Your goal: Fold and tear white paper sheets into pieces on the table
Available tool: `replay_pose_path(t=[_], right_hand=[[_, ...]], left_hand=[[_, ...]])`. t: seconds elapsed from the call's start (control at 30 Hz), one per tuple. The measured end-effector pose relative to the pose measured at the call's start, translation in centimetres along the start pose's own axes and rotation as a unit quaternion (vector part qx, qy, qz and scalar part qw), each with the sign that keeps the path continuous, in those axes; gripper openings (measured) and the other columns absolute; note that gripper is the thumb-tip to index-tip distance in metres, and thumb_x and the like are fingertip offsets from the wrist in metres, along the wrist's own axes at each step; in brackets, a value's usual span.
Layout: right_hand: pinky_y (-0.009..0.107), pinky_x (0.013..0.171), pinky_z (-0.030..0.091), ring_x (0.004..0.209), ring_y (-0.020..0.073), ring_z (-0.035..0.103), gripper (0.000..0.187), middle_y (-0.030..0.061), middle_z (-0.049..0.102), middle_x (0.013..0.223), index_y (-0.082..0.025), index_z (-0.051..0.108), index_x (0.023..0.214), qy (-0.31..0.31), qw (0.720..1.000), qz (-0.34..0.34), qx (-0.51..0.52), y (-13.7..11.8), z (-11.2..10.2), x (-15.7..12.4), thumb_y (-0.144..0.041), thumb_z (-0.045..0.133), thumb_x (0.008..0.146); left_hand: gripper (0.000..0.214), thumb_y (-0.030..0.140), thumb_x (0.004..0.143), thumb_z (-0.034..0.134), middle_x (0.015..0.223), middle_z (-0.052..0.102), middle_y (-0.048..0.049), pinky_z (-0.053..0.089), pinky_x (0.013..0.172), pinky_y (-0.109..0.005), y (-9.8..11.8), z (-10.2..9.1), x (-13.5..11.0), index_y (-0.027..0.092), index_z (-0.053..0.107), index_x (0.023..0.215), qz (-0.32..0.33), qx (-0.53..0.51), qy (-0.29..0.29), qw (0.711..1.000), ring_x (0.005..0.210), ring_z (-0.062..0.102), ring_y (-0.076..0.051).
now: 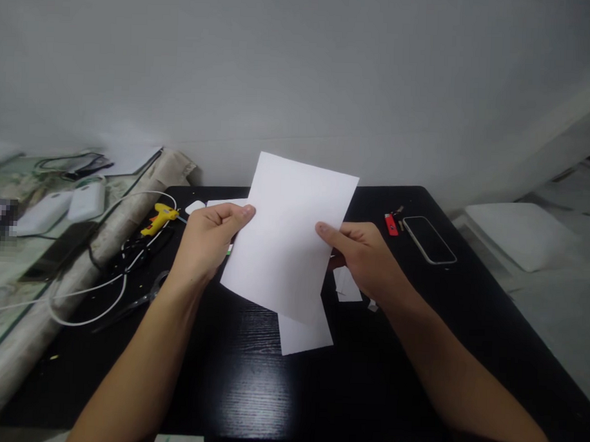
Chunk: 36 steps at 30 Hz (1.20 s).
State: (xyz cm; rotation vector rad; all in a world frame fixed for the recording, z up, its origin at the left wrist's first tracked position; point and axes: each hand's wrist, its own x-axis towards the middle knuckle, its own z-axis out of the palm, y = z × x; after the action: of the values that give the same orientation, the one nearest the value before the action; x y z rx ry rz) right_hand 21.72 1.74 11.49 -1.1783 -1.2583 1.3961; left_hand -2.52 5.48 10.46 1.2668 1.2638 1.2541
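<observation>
A white sheet of paper (289, 227) is held up tilted over the black table. My left hand (212, 234) pinches its left edge between thumb and fingers. On the right edge, my right hand (361, 252) grips it with the thumb on the front face and the fingers behind. A smaller white paper piece (306, 334) shows below the sheet's lower edge, partly covered by it. Beside my right hand lies another white paper piece (347, 286). More white paper (223, 203) is partly hidden behind my left hand.
On the black table (396, 379) lie a yellow glue gun (159, 219), a white cable (123, 292) and dark scissors (150, 293) at left. A red lighter (390, 224) and a phone (428, 240) lie at right. A white stool (517, 235) stands beyond the right edge.
</observation>
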Motion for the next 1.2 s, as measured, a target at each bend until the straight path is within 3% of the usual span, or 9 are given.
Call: replay_pose_path(t=[0.17,0.33,0.5,0.87,1.1,1.2], right_hand=[[0.032,0.061,0.062,0.068,0.0193,0.072,0.029,0.0062,0.076,0.077,-0.022,0.077,0.073,0.018,1.000,-0.008,0.007,-0.1,-0.1,0.0,-0.043,0.069,0.091],[0.032,0.060,0.062,0.068,0.0197,0.072,0.029,0.0057,0.075,0.076,-0.022,0.076,0.073,0.018,1.000,-0.015,0.006,-0.1,-0.3,0.1,-0.044,0.069,0.091],[0.032,0.058,0.061,0.066,0.0193,0.072,0.031,0.0060,0.075,0.077,-0.022,0.075,0.072,0.034,0.999,-0.030,0.007,0.1,-0.6,0.3,-0.046,0.069,0.091],[0.033,0.061,0.062,0.070,0.0196,0.072,0.030,0.0069,0.077,0.083,-0.023,0.075,0.076,0.057,0.997,-0.047,0.004,0.1,-1.0,0.3,-0.046,0.066,0.093],[0.034,0.062,0.061,0.072,0.0207,0.072,0.031,0.0068,0.075,0.081,-0.023,0.072,0.074,0.084,0.995,-0.053,0.010,0.1,-1.2,0.4,-0.048,0.066,0.092],[0.034,0.060,0.060,0.069,0.0200,0.070,0.031,0.0061,0.074,0.078,-0.023,0.071,0.072,0.096,0.993,-0.060,0.019,-0.1,-1.3,0.4,-0.047,0.068,0.091]], left_hand=[[0.031,0.050,0.082,0.077,0.059,0.065,-0.0015,0.035,0.041,-0.024,0.0,0.0,0.0,0.020,0.075,0.073,-0.006,0.022,-0.027,0.999,0.045,0.048,-0.011],[0.027,0.046,0.080,0.080,0.065,0.070,-0.0022,0.039,0.044,-0.024,0.3,0.2,-0.4,0.020,0.076,0.077,0.008,0.019,0.003,1.000,0.048,0.053,-0.012],[0.031,0.048,0.083,0.076,0.056,0.060,0.0007,0.028,0.040,-0.022,0.5,0.1,-0.7,0.019,0.075,0.071,0.020,0.055,0.000,0.998,0.045,0.043,-0.009],[0.023,0.042,0.081,0.078,0.060,0.064,-0.0007,0.031,0.043,-0.024,0.7,0.2,-0.8,0.021,0.077,0.073,0.025,0.050,0.007,0.998,0.047,0.046,-0.010],[0.025,0.044,0.084,0.075,0.057,0.058,0.0008,0.027,0.044,-0.024,0.8,0.1,-0.8,0.020,0.075,0.075,0.059,0.076,-0.019,0.995,0.049,0.041,-0.010],[0.024,0.040,0.084,0.076,0.054,0.055,0.0023,0.027,0.044,-0.024,1.1,0.2,-1.1,0.019,0.072,0.072,0.072,0.096,0.000,0.993,0.047,0.040,-0.010]])
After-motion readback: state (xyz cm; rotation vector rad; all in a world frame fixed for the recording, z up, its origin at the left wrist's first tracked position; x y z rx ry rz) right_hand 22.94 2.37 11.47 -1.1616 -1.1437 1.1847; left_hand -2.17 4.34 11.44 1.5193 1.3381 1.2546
